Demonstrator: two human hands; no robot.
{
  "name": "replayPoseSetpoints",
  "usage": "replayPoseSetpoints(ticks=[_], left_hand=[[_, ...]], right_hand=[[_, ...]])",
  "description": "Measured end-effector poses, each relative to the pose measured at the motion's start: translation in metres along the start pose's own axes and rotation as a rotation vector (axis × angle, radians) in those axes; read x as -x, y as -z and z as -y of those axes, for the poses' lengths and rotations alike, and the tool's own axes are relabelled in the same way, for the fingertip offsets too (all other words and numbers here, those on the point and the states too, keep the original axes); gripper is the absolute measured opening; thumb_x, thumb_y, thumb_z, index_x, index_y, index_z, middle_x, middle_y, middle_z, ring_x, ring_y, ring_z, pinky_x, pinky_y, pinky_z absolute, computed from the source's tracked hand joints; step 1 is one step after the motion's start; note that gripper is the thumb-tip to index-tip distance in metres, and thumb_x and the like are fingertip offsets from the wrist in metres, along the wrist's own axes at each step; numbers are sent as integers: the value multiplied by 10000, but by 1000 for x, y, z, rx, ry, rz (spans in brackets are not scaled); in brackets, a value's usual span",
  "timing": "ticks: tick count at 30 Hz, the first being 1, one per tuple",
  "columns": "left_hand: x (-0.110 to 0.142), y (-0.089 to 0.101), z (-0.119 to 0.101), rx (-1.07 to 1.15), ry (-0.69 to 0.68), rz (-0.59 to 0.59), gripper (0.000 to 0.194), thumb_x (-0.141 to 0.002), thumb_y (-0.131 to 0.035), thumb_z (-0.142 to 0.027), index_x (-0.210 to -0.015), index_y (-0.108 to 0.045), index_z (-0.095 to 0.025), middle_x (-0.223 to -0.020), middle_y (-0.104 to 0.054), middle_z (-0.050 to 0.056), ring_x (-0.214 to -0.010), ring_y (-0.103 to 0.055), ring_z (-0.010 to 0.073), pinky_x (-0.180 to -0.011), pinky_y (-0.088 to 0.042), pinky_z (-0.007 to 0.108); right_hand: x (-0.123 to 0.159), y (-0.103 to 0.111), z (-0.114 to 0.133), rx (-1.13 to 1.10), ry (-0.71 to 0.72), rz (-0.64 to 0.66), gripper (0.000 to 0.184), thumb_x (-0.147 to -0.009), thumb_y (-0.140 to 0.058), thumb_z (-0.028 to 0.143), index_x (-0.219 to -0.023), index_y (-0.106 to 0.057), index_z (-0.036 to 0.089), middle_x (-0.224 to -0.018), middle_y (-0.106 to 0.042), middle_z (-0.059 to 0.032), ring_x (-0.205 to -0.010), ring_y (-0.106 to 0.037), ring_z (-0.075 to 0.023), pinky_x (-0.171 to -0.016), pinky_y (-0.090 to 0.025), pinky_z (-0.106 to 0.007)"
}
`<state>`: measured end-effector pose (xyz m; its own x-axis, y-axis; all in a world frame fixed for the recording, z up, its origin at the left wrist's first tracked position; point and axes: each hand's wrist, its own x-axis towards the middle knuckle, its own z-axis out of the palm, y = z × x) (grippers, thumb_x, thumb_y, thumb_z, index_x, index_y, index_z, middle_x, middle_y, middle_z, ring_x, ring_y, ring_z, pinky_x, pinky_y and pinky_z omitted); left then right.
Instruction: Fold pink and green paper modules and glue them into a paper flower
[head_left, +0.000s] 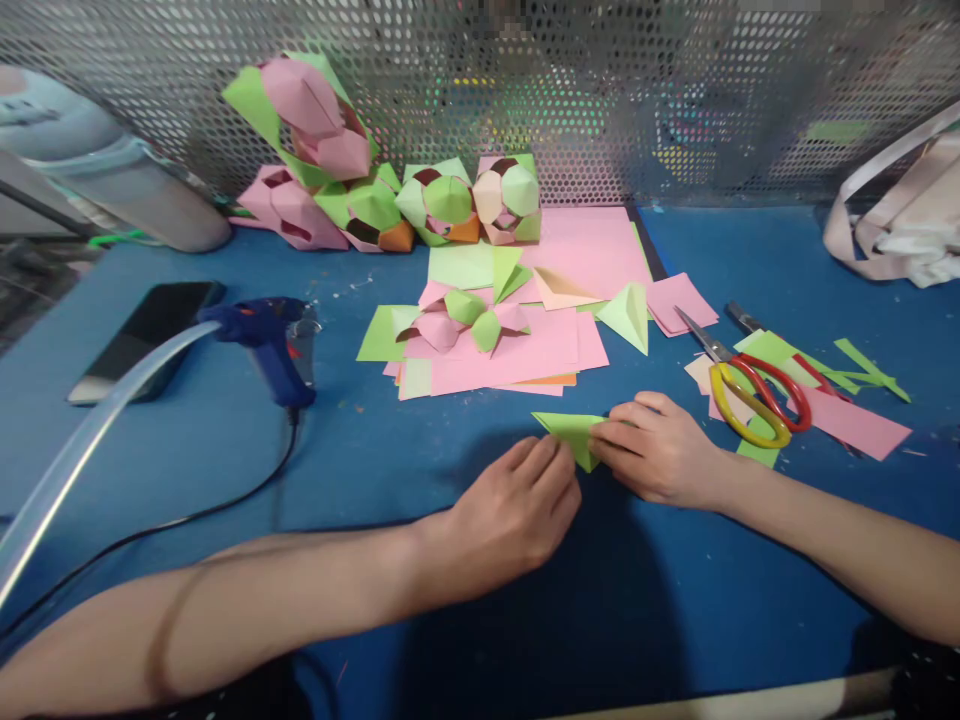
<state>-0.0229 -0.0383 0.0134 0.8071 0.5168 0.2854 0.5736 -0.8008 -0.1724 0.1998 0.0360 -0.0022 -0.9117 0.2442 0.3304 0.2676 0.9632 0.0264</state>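
Observation:
A green piece of folded paper (574,430) lies between my hands near the middle of the blue table. My left hand (525,500) is closed, its fingertips on the paper's lower left side. On the paper's right end, my right hand (652,448) grips with bent fingers. Part of the paper is hidden under the fingers. Just beyond sits a stack of pink paper sheets (517,350) with a partly built pink and green paper flower (480,318) on it. Folded triangles, one pale green (630,315) and one peach (562,288), lie close by.
Scissors (739,370) with red and yellow handles lie among paper scraps at right. A blue glue gun (270,345), its cord, and a phone (150,335) are at left. Paper balls (442,205) line the perforated metal panel (600,100). A bottle (120,160) stands far left.

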Motion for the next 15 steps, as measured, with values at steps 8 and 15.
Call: replayPoseSetpoints(ticks=[8, 15], left_hand=[[-3, -15, -3, 33, 41, -61, 151, -871, -484, -111, -949, -605, -66, -1177, -608, 235, -1159, -555, 341, -915, -514, 468], [0, -18, -5, 34, 53, -41, 110, -864, -510, -118, -906, -600, -72, -1091, -642, 219, -1073, -603, 327, -868, -531, 447]], right_hand=[[1, -1, -1, 27, 14, 10, 149, -895, -492, 175, -880, -640, 162, -913, -656, -58, -880, -494, -193, -751, -339, -374], [2, -2, -3, 10, 40, 43, 144, -888, -496, 170, -864, -638, 160, -982, -657, -50, -912, -514, -195, -779, -353, -382]])
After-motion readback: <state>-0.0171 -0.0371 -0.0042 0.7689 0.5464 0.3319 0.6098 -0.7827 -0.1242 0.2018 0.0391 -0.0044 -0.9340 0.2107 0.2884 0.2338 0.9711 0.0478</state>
